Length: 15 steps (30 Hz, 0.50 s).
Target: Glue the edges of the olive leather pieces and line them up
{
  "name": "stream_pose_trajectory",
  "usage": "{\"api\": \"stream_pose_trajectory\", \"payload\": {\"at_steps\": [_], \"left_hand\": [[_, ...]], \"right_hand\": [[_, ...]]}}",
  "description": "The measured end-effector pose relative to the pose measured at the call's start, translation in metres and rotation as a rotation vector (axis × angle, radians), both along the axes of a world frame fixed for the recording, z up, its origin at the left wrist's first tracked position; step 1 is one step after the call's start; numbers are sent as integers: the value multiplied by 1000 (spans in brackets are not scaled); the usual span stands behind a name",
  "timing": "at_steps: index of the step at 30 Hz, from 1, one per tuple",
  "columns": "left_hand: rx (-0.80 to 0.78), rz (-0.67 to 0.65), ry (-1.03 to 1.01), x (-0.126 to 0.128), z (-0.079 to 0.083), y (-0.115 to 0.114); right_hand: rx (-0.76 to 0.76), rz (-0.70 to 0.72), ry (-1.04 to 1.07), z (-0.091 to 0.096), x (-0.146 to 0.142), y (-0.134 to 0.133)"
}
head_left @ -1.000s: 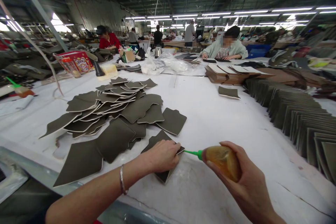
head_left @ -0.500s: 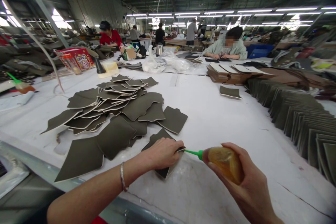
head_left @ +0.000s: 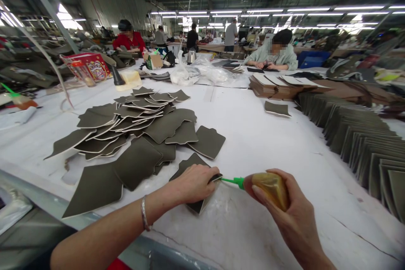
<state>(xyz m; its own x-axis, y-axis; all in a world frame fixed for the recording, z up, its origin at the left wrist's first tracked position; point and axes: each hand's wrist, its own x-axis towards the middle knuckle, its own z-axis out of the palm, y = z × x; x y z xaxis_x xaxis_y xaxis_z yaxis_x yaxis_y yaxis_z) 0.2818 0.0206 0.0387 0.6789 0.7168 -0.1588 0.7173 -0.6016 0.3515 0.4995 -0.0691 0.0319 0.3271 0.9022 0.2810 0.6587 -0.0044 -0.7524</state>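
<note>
My left hand (head_left: 193, 183) is curled down on a dark olive cut piece (head_left: 190, 164) lying on the white table (head_left: 259, 143), its fingers gripping the piece's right edge. My right hand (head_left: 284, 211) is wrapped round an amber glue bottle (head_left: 268, 187) whose green nozzle (head_left: 232, 181) points left and touches that edge by my left fingertips. A silver bracelet (head_left: 144, 219) circles my left wrist.
A spread pile of olive pieces (head_left: 133, 130) lies to the left. Rows of folded pieces (head_left: 357, 135) stand along the right. A single piece (head_left: 276, 109) and brown stacks (head_left: 275, 86) lie farther back. Another glue bottle (head_left: 19, 100) is at far left. Other people work at tables behind.
Both hands stay almost in place; the nozzle tip stays at the piece's edge. The view has shifted slightly.
</note>
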Motion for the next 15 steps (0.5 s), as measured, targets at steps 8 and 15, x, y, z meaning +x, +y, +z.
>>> {"api": "stream_pose_trajectory", "payload": {"at_steps": [8, 15], "left_hand": [[55, -4, -9, -2, -2, -2], [67, 4, 32, -2, 0, -4]], "right_hand": [[-129, 124, 174, -4, -2, -5], [-121, 83, 216, -4, -8, -10]]}}
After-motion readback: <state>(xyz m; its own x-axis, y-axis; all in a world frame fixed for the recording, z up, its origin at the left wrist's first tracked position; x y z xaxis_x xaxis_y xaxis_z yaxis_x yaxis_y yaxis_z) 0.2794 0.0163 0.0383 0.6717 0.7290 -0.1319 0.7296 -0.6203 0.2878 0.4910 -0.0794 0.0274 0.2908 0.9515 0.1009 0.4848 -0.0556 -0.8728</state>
